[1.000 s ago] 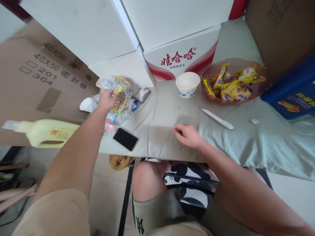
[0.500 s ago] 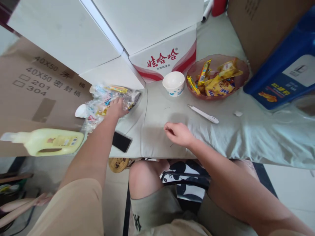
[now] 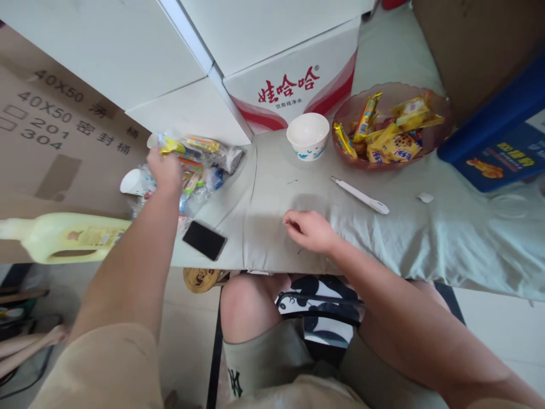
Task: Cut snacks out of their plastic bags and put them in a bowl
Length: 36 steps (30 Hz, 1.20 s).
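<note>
My left hand [image 3: 165, 169] reaches into a pile of snacks in clear plastic [image 3: 198, 184] at the left of the table. Its fingers are closed on a yellow-wrapped snack [image 3: 171, 146] at the top of the pile; the hand is a little blurred. A white paper cup [image 3: 137, 182] lies tipped over beside that wrist. My right hand [image 3: 310, 230] rests on the cloth near the front edge, fingers curled in, with nothing visible in their hollow. Beyond it stand a white paper bowl [image 3: 308, 137] with a blue pattern and a white utility knife [image 3: 361, 196].
A pinkish bowl [image 3: 394, 165] holds wrapped snacks at the back right, next to a blue jug [image 3: 489, 153]. A black phone [image 3: 205, 240] lies near the front edge. A pale yellow bottle [image 3: 76, 237] and a brown carton [image 3: 34, 147] are at the left; white boxes [image 3: 298, 74] stand behind.
My left hand has moved left and away across the pile, and a yellow-wrapped snack now shows at its fingers. The right hand stays in place. The view has shifted slightly.
</note>
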Tool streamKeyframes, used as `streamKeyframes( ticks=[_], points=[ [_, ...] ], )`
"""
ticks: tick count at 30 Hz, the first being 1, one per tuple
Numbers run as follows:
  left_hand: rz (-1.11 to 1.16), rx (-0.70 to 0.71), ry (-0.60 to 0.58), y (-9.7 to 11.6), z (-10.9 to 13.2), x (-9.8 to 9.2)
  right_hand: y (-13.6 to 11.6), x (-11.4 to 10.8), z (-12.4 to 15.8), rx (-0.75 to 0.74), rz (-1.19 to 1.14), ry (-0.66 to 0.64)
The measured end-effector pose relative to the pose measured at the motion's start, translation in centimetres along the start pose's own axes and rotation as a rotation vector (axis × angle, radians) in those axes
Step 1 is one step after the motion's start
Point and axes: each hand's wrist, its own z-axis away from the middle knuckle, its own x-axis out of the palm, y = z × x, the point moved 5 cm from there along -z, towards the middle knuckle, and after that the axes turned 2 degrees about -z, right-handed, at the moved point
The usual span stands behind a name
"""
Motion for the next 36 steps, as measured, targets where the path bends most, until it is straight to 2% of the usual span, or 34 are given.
streamKeyframes(
  ticks=[1,2,3,5,7,10,13,15,18,20,22,23,24,27,29,33,36],
  points=[
    [0.257,-0.122,0.082,-0.2,0.6,-0.9,0.0,0.1,0.0,0.002,-0.020,0.002],
    [0.516,-0.235,0.107,-0.3,1.6,-1.2,0.0,0.1,0.1,0.009,-0.057,0.011],
    [0.741,-0.274,0.022,0.1,3.0,-0.8,0.0,0.1,0.1,0.020,-0.112,0.032],
    [0.845,-0.263,-0.150,1.1,6.8,1.1,0.2,-0.2,0.1,0.040,-0.287,0.104],
    [0.878,-0.318,-0.299,1.0,11.5,4.6,0.4,-0.4,-0.1,0.035,-0.494,0.183],
    [0.988,-0.397,-0.468,0.3,17.5,11.5,0.9,-0.8,-0.2,-0.002,-0.669,0.293],
    [1.110,-0.361,-0.653,0.6,20.6,17.0,2.1,-1.7,0.2,0.055,-0.593,0.447],
    [1.116,-0.295,-0.712,1.0,21.0,18.6,3.0,-2.8,0.9,0.130,-0.469,0.540],
    [1.090,-0.278,-0.703,1.3,20.7,18.9,3.5,-5.0,2.2,0.158,-0.215,0.728],
    [1.122,-0.282,-0.823,2.2,21.3,19.1,3.2,-5.8,2.8,0.111,-0.038,0.799],
    [1.162,-0.231,-0.992,3.5,22.4,19.4,2.6,-5.6,2.7,0.044,0.087,0.762],
    [1.175,-0.195,-1.023,4.1,22.8,19.6,2.2,-5.2,2.5,0.003,0.123,0.720],
    [1.185,-0.168,-1.006,4.5,22.8,19.7,1.9,-4.8,2.3,-0.040,0.144,0.680],
    [1.194,-0.155,-0.838,4.6,21.3,19.6,1.3,-4.6,1.8,-0.118,0.188,0.611],
    [1.180,-0.159,-0.756,3.9,19.7,19.1,1.8,-5.7,1.8,-0.048,0.276,0.629],
    [1.069,-0.171,-0.646,1.4,16.8,17.2,4.6,-8.7,3.1,0.314,0.554,0.689],
    [0.912,-0.182,-0.711,0.0,16.5,16.6,6.7,-9.7,4.4,0.511,0.697,0.631]
  ],
)
